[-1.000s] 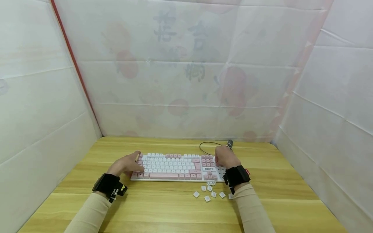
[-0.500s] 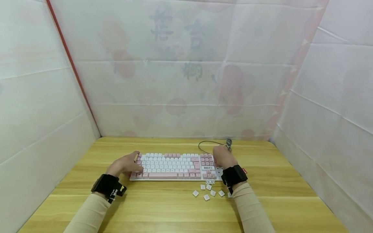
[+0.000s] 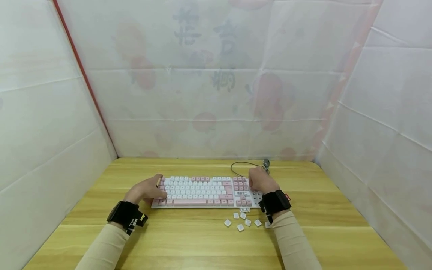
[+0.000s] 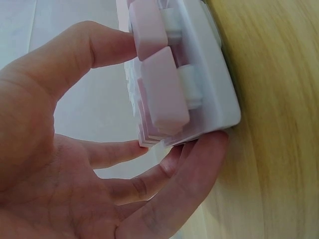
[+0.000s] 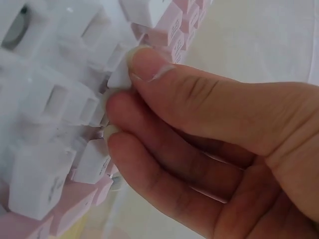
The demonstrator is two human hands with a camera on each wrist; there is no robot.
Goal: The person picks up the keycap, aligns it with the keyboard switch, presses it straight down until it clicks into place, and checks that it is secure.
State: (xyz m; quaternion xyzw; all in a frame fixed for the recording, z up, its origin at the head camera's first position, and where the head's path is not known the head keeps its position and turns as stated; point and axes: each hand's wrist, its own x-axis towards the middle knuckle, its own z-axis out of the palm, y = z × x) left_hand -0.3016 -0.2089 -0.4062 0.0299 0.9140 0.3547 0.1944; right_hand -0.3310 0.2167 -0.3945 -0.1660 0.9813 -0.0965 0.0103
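Observation:
A white-and-pink keyboard [image 3: 202, 192] lies on the wooden table. My left hand [image 3: 146, 189] grips its left end; in the left wrist view the thumb presses against a pink keycap [image 4: 148, 31] while the other fingers touch the keyboard's edge. Over the number pad at the right end is my right hand [image 3: 263, 180]. Between its thumb and curled fingers it pinches a white keycap [image 5: 119, 75], seen in the right wrist view. Bare switch housings [image 5: 56, 99] show beside these fingers, and the keycap's underside is hidden.
Several loose white keycaps [image 3: 240, 227] lie in front of the keyboard's right part, one partly behind the right wrist. A clear piece [image 3: 244, 210] sits at the front edge. The cable [image 3: 243, 162] loops behind. Pale fabric walls [image 3: 209, 93] enclose the table [image 3: 189, 240].
The head view shifts slightly. Both hands stay at the same spots on the keyboard, and the loose keycaps lie as before.

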